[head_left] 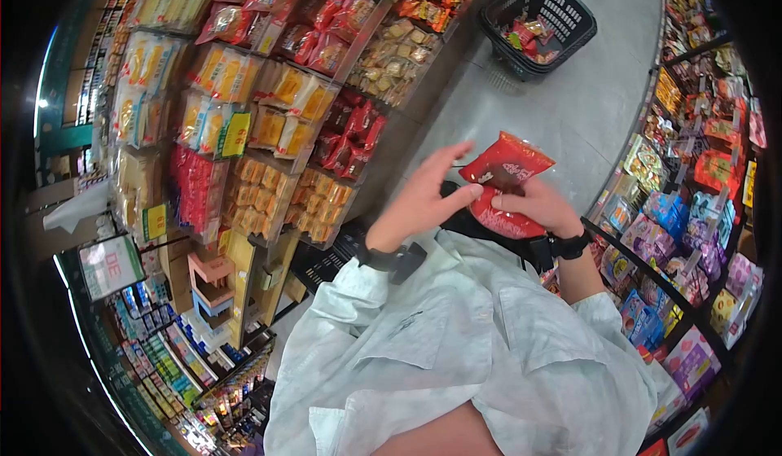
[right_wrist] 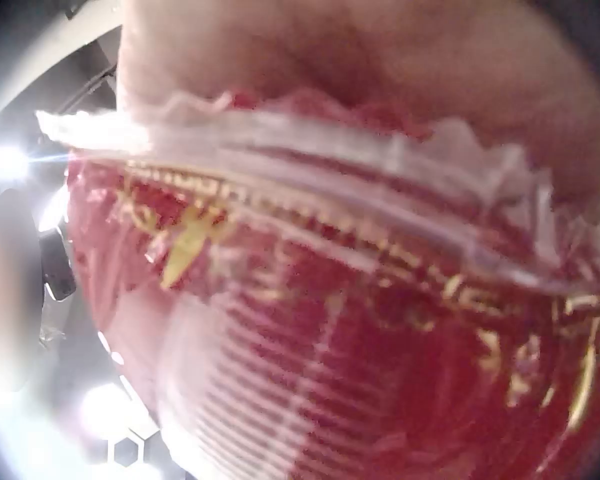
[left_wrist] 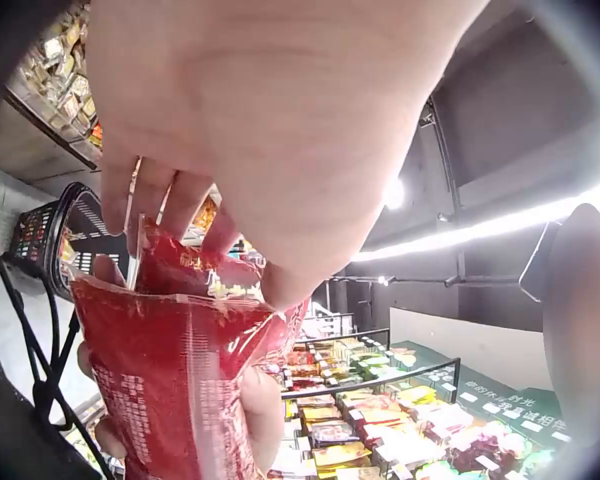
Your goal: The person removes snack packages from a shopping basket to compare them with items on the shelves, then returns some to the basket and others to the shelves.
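Note:
My right hand (head_left: 538, 208) grips red plastic snack packets in front of my waist, thumb lying across them. Two overlap: a plump lower red packet (head_left: 513, 225) with pale print and an upper red packet (head_left: 507, 161) tilted above it. In the left wrist view, the nearer packet shows its back seam, with the other behind its top edge. My left hand (head_left: 419, 203) is beside them, fingers extended and blurred, thumb tip right at the packets' left edge. Crinkled clear seal and gold print of a red packet (right_wrist: 310, 300) fill the right wrist view.
A black shopping basket (head_left: 538, 24) with several small packets inside stands on the grey floor (head_left: 456, 106) ahead. Shelves of bagged snacks (head_left: 277, 122) rise on the left. More packets (head_left: 668, 228) line the display on the right. Another dark basket (head_left: 318, 265) is beside my left forearm.

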### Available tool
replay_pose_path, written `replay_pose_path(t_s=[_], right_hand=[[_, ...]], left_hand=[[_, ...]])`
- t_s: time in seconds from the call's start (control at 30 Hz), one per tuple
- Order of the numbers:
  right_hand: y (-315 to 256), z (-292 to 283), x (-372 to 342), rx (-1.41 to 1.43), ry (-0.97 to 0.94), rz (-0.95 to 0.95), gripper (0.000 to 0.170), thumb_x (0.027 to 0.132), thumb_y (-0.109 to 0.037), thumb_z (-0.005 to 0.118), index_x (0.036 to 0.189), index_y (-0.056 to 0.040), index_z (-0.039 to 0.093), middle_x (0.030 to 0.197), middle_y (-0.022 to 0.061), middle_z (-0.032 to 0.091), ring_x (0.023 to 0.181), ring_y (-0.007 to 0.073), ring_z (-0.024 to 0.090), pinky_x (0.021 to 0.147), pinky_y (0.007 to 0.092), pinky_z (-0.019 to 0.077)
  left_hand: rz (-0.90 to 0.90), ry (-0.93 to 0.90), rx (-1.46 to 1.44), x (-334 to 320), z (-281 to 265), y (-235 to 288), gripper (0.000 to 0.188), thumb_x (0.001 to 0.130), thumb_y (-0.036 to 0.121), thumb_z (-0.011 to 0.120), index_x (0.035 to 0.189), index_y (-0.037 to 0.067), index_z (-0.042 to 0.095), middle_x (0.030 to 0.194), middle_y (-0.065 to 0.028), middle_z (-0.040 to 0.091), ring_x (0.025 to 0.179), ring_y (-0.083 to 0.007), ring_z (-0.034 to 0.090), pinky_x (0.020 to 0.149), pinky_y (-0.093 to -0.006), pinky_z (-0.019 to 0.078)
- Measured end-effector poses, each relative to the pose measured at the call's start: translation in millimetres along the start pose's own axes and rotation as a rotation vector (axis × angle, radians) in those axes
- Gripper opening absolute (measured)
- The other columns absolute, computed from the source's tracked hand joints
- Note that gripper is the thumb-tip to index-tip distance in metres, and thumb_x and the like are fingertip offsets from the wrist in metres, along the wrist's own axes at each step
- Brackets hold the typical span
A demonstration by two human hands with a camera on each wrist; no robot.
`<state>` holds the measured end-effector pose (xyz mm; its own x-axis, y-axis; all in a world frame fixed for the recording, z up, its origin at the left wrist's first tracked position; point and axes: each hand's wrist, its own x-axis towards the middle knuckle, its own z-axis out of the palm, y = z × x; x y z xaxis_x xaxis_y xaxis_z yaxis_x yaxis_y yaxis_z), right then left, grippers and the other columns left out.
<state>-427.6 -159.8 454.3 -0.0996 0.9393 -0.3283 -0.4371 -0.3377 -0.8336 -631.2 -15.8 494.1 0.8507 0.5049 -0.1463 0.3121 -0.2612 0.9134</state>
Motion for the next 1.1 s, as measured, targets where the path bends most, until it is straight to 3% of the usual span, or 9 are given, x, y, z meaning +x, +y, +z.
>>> replay_pose_path(t_s=[0.13, 0.27, 0.47, 0.57, 0.6, 0.7, 0.77, 0.97, 1.1], right_hand=[[15.7, 2.1, -9.0, 0.053, -0.105, 0.01, 0.062, 0.094, -0.007, 0.072, 0.15, -0.0046, 0.044, 0.142, 0.0058, 0.056, 0.13, 0.0174, 0.055, 0.112, 0.0365, 0.0436], [27.2, 0.4, -13.2, -0.124, -0.188, -0.05, 0.064, 0.093, -0.009, 0.074, 0.149, -0.0036, 0.044, 0.141, 0.0064, 0.057, 0.127, 0.0179, 0.057, 0.11, 0.0375, 0.0458], [29.6, 3.9, -6.3, -0.033, -0.163, 0.003, 0.072, 0.092, -0.01, 0.074, 0.153, -0.0043, 0.037, 0.145, 0.012, 0.055, 0.121, 0.0174, 0.06, 0.102, 0.0354, 0.0505], [28.0, 1.1, -3.0, 0.018, -0.041, 0.003, 0.073, 0.092, -0.011, 0.074, 0.155, -0.0049, 0.035, 0.147, 0.0155, 0.053, 0.117, 0.0158, 0.061, 0.1, 0.0332, 0.0511], [17.4, -2.3, -1.9, 0.025, -0.055, 0.037, 0.07, 0.093, -0.012, 0.073, 0.153, -0.0047, 0.038, 0.148, 0.016, 0.053, 0.115, 0.0149, 0.062, 0.099, 0.0319, 0.0512], [10.3, -17.0, 2.5, -0.002, 0.015, 0.016, 0.069, 0.094, -0.02, 0.071, 0.153, -0.0042, 0.038, 0.15, 0.0156, 0.052, 0.12, 0.0192, 0.062, 0.103, 0.0341, 0.0487], [11.4, -28.3, 3.5, 0.134, 0.152, -0.045, 0.062, 0.096, -0.025, 0.067, 0.15, -0.004, 0.044, 0.143, 0.0149, 0.057, 0.111, 0.0187, 0.066, 0.095, 0.0325, 0.0542], [23.8, -78.8, -8.2, 0.507, 0.788, -0.129, 0.052, 0.1, -0.034, 0.063, 0.142, -0.0063, 0.053, 0.115, 0.0103, 0.07, 0.09, 0.021, 0.071, 0.08, 0.0352, 0.0606], [73.2, -110.1, -12.0, 0.533, 1.004, -0.067, 0.04, 0.1, -0.037, 0.063, 0.124, -0.0048, 0.063, 0.107, 0.0084, 0.073, 0.089, 0.0212, 0.071, 0.079, 0.0357, 0.0596]], left_hand=[[-0.049, -0.157, -0.048, -5.1, 6.8, -5.2, 0.063, 0.094, 0.018, 0.073, 0.148, 0.003, 0.044, 0.14, -0.0119, 0.057, 0.129, -0.0225, 0.056, 0.111, -0.0384, 0.0426], [-0.177, -0.125, -0.245, -17.9, 15.5, 9.4, 0.058, 0.092, 0.016, 0.076, 0.141, 0.004, 0.047, 0.134, -0.0112, 0.06, 0.128, -0.0221, 0.057, 0.112, -0.04, 0.0424], [-0.264, -0.109, -0.341, -15.1, 22.7, -14.9, 0.046, 0.094, 0.008, 0.074, 0.133, 0.005, 0.049, 0.136, -0.0077, 0.058, 0.13, -0.0184, 0.055, 0.112, -0.0379, 0.0421], [-0.188, 0.055, -0.531, -11.9, 16.4, -28.4, 0.041, 0.095, 0.004, 0.071, 0.13, 0.006, 0.05, 0.133, -0.0065, 0.06, 0.128, -0.0165, 0.055, 0.11, -0.0357, 0.0434], [-0.15, 0.137, -0.543, -9.5, 13.7, -39.7, 0.04, 0.097, 0.009, 0.07, 0.13, 0.003, 0.048, 0.123, -0.0084, 0.063, 0.113, -0.0151, 0.06, 0.1, -0.0331, 0.0494], [-0.285, 0.294, -0.478, -3.9, -18.7, -77.4, 0.041, 0.096, 0.009, 0.072, 0.13, 0.003, 0.049, 0.121, -0.0065, 0.063, 0.11, -0.0141, 0.061, 0.096, -0.0325, 0.0511], [-0.314, 0.437, -0.12, -1.5, -41.5, -119.1, 0.045, 0.09, 0.017, 0.078, 0.126, 0.002, 0.054, 0.111, -0.0092, 0.067, 0.102, -0.0157, 0.064, 0.088, -0.0326, 0.0528], [-0.566, 0.72, 0.096, -2.8, -105.4, -280.9, 0.054, 0.083, 0.029, 0.081, 0.122, 0.0, 0.057, 0.112, -0.0201, 0.07, 0.099, -0.0295, 0.068, 0.087, -0.04, 0.0531], [-0.638, 0.87, 0.208, -0.6, -134.5, -386.4, 0.056, 0.08, 0.032, 0.081, 0.119, -0.001, 0.058, 0.11, -0.0251, 0.069, 0.102, -0.04, 0.066, 0.09, -0.046, 0.0505]])
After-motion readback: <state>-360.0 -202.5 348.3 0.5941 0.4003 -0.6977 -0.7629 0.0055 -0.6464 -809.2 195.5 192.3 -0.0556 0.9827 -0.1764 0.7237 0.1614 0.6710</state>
